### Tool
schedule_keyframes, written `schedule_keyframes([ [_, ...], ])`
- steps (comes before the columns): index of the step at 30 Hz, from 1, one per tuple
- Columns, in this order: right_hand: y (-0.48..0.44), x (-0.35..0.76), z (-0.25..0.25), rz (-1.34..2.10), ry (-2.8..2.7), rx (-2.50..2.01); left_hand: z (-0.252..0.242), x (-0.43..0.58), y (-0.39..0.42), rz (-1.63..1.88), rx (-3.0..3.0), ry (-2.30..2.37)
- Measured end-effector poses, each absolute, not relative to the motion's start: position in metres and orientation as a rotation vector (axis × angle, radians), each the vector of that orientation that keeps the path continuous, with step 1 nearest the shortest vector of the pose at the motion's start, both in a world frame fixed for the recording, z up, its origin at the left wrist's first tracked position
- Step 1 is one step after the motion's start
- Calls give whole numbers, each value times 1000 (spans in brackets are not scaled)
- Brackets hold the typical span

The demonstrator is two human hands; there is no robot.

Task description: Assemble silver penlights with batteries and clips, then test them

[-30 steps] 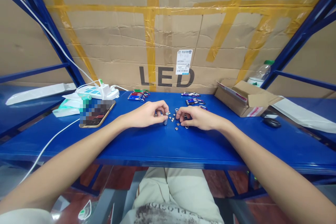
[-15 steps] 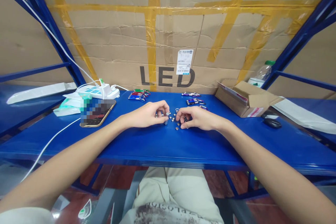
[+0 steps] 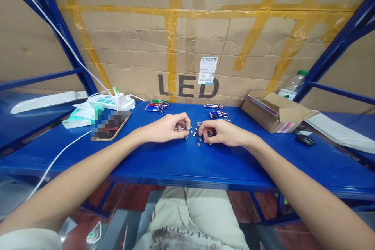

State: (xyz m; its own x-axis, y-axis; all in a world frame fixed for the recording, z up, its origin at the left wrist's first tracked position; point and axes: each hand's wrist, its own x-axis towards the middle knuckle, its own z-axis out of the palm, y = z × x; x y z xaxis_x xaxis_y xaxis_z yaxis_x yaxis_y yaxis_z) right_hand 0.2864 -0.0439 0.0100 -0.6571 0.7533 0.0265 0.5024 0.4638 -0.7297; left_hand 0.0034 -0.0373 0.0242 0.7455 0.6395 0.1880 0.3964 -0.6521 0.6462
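Observation:
Several small round silver button cells (image 3: 199, 144) lie scattered on the blue table between my two hands. My left hand (image 3: 166, 128) is closed, with a button cell (image 3: 189, 127) pinched at its fingertips. Something shiny shows just below that thumb, too small to name. Opposite, my right hand (image 3: 218, 132) rests curled low over the table at the right side of the loose cells. Its fingers bend inward around something small and dark that I cannot make out. Palms and inner fingers of both hands are mostly hidden.
Behind my left hand lie red, green and blue keychain flashlights (image 3: 156, 106); more blue ones (image 3: 218, 114) lie behind the right. A phone (image 3: 113, 127), power strip (image 3: 117, 100) and tissue pack (image 3: 82, 115) are at left. An opened cardboard box (image 3: 263, 113) and black mouse (image 3: 305, 140) stand right.
The view has shifted slightly, so everything sits a little further right. Both hands keep nearly the same place and pose, with only slight finger movement.

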Motion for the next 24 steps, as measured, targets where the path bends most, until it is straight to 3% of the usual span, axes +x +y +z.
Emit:
schedule_keyframes([
  [24,-45,284,8,726,-2419,-1074,18,5,-34,546,2357,789],
])
